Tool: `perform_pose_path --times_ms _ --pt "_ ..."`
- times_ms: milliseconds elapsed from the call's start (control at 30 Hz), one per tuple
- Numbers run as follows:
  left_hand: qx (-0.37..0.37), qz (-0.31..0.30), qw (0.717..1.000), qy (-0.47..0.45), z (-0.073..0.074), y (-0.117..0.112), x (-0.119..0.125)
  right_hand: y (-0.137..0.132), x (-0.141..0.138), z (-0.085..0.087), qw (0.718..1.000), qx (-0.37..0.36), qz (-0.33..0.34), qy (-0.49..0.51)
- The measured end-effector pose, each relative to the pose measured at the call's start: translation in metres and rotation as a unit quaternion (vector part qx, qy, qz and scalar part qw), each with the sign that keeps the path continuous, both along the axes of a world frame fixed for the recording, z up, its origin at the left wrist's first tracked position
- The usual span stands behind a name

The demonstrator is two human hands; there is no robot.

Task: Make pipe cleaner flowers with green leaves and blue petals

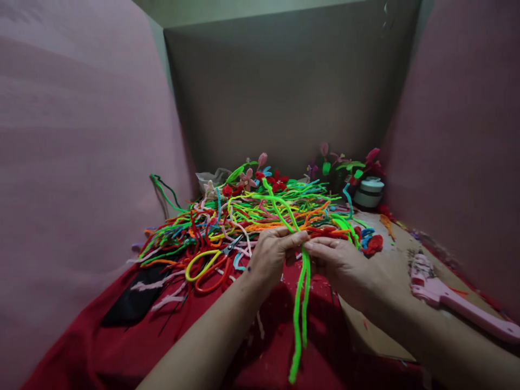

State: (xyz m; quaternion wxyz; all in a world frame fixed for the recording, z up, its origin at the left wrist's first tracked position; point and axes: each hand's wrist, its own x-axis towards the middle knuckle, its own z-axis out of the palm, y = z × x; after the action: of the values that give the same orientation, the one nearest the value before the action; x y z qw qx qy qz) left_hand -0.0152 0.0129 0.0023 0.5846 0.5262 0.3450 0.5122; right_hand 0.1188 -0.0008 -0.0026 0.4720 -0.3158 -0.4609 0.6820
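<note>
Two bright green pipe cleaners (pixel 303 298) run between my hands, their ends hanging down toward me and their other ends reaching up over the pile. My left hand (pixel 276 246) pinches them between thumb and fingers. Close beside it, my right hand (pixel 331 257) also has its fingertips closed on the green strands. Behind my hands spreads a tangled heap of pipe cleaners (pixel 268 211) in many colours. To the left of my left hand lie scissors (pixel 209 265) with one yellow and one orange handle loop.
A dark phone (pixel 134 298) lies on the red cloth (pixel 101 346) at left. At right, a pink glue gun (pixel 459 303) rests on a tan board (pixel 400 260). A pale lidded jar (pixel 369 192) and pipe-cleaner flowers (pixel 278 180) stand at the back. Pink walls close in both sides.
</note>
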Motion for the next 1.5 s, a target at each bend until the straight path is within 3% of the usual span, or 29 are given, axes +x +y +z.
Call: perform_pose_path --times_ms 167,300,533,700,833,967,1067,1167,1233,1300,1500 --pt "-0.009 -0.005 1.000 -0.021 -0.010 0.003 0.003 0.000 -0.003 0.000 0.998 -0.033 -0.008 0.056" --pt "0.015 0.035 0.999 0.026 -0.015 0.005 0.003 0.003 0.001 -0.002 0.995 -0.091 -0.018 0.035" --pt "0.002 0.059 0.997 0.051 -0.014 0.006 0.009 0.005 0.008 -0.009 0.998 -0.038 -0.040 0.003" --pt "-0.018 0.054 0.997 0.053 -0.013 0.005 0.011 0.005 0.008 -0.009 0.996 -0.067 -0.067 0.004" --pt "0.035 0.090 0.990 0.107 -0.011 0.001 0.012 0.008 0.010 -0.011 0.992 -0.110 -0.054 0.040" --pt "0.141 0.106 0.970 0.167 -0.011 0.001 0.010 0.012 0.012 -0.012 0.990 -0.128 -0.045 0.041" --pt "0.285 0.091 0.927 0.226 -0.018 0.006 0.005 0.015 0.015 -0.013 0.990 -0.127 -0.035 0.041" --pt "0.440 0.096 0.837 0.311 -0.023 0.013 -0.001 0.017 0.018 -0.015 0.991 -0.126 -0.021 0.036" --pt "0.506 0.115 0.773 0.366 -0.023 0.015 -0.006 0.017 0.020 -0.014 0.993 -0.117 -0.011 0.025" --pt "0.543 0.137 0.728 0.395 -0.020 0.015 -0.009 0.016 0.021 -0.011 0.995 -0.099 -0.002 0.021" --pt "0.593 0.152 0.669 0.422 -0.003 0.007 -0.013 0.010 0.019 -0.003 0.998 -0.058 0.008 0.030"
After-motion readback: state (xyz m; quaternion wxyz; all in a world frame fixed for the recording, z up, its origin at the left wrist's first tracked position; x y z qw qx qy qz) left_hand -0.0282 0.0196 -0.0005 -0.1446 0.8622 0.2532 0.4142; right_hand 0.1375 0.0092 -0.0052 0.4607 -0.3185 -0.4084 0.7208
